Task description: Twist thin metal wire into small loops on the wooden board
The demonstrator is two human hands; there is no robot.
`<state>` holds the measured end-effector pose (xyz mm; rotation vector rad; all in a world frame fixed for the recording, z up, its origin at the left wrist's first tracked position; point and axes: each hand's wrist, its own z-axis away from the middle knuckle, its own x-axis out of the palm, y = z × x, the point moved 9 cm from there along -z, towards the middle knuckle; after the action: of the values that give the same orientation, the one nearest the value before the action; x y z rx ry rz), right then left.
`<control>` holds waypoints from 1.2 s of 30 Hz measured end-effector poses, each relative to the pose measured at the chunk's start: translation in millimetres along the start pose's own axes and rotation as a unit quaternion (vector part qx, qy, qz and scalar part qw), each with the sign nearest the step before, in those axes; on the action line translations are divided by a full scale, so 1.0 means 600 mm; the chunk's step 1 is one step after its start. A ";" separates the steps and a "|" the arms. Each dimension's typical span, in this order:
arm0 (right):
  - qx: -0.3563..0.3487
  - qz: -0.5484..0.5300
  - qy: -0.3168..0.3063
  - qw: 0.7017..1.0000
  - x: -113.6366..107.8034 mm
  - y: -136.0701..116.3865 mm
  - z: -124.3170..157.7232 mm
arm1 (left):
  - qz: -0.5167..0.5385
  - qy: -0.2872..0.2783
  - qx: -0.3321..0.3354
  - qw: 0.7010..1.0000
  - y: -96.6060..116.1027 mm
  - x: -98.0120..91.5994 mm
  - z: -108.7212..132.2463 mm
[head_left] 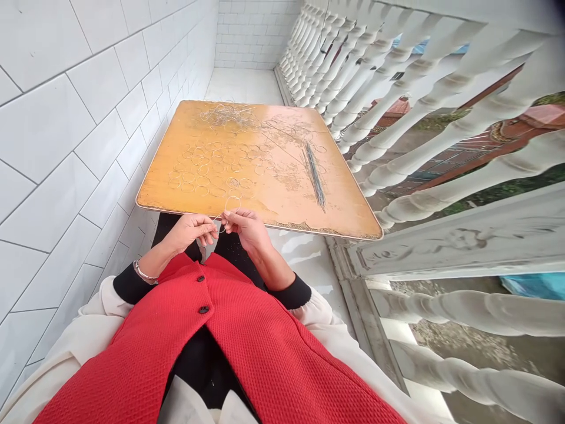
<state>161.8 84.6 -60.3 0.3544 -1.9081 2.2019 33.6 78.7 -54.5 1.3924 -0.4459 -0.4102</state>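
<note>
My left hand (188, 231) and my right hand (246, 229) meet just below the near edge of a worn orange wooden board (273, 203). Their fingertips pinch a thin wire ring (232, 203), which stands up above the right hand, with a short wire end running toward the left fingers. Many similar rings (207, 168) lie flat in loose rows on the board. A tangle of wire scraps (227, 115) sits at the far edge. To the right lies a bundle of straight wires (314, 174).
A white tiled wall (88, 147) runs along the left. A white balustrade (419, 100) with turned posts runs along the right, close to the board's right corner. Tiled floor (242, 85) shows beyond the board. My red waistcoat (220, 335) fills the bottom of the view.
</note>
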 end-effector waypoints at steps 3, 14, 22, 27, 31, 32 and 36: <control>0.025 -0.008 -0.019 0.999 -0.003 0.003 0.002 | -0.006 -0.004 0.008 1.000 -0.002 0.004 -0.006; -0.034 0.076 0.013 0.996 -0.015 -0.019 0.004 | -0.028 0.063 0.018 0.997 0.017 -0.006 -0.007; -0.026 0.098 -0.014 0.995 -0.003 -0.019 0.007 | -0.071 0.154 0.042 0.985 0.025 -0.013 0.001; -0.025 0.098 -0.022 0.995 0.001 -0.025 0.008 | -0.060 0.183 0.051 0.980 0.020 -0.013 0.006; -0.012 0.098 -0.026 0.995 -0.002 -0.020 0.006 | -0.045 0.187 0.038 0.981 0.014 -0.018 0.007; -0.009 0.100 -0.027 0.995 -0.003 -0.018 0.005 | -0.046 0.179 0.031 0.982 0.015 -0.020 0.006; 0.010 0.120 -0.041 0.992 0.000 -0.008 0.004 | -0.069 0.172 0.036 0.982 0.041 -0.034 0.000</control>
<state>163.5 83.0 -55.4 0.2311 -2.0689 2.3928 16.5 92.5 -31.5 1.5350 -0.0812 -0.2582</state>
